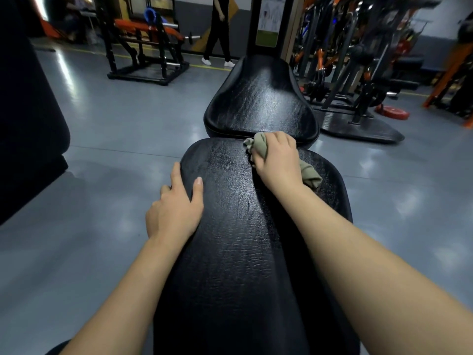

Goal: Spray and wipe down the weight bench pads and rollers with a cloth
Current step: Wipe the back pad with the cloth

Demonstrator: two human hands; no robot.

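Observation:
A long black back pad (238, 239) of the weight bench runs away from me, with the black seat pad (258, 103) just beyond it. My right hand (277, 157) grips a bunched grey-green cloth (258, 146) and presses it on the far end of the back pad, near the gap between the two pads. My left hand (176, 208) rests on the pad's left edge, thumb on top and fingers over the side. No spray bottle is in view.
Grey glossy floor (115, 129) lies on both sides of the bench. A black rack with an orange bench (146, 47) stands far left, and a person (218, 29) walks behind it. Orange and black machines (358, 60) and a red weight plate (394, 112) crowd the right. A dark pad (28, 119) looms at left.

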